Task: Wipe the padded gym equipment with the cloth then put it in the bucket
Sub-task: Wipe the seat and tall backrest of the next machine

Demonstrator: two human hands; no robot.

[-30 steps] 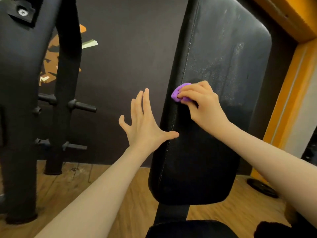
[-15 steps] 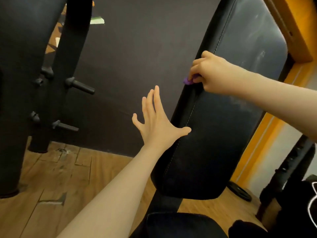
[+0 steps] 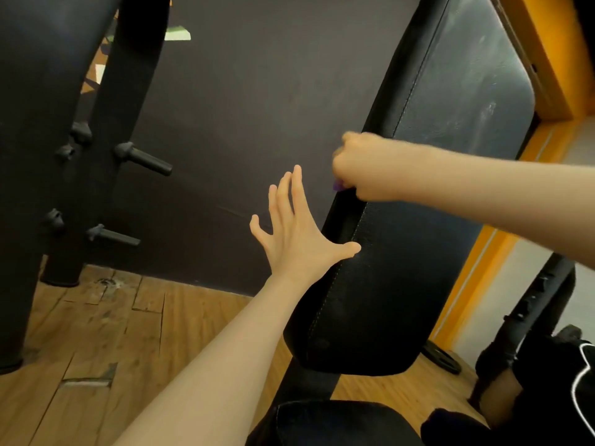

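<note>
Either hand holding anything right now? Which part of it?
The right hand is curled around the purple cloth, bunched inside the fist with only a corner showing. The left hand holds nothing, its fingers spread against the pad edge.

Your right hand [image 3: 363, 167] is smeared by motion, so its fingers cannot be told apart. The cloth [image 3: 338, 186] is almost wholly hidden under that hand; only a purple scrap shows below the knuckles. The pad [image 3: 418, 252] runs off the top edge, and your right forearm covers a band across it. The seat [image 3: 328, 423] is cut by the bottom edge. The rack [image 3: 38, 156] on your left is cropped at top and side.
</note>
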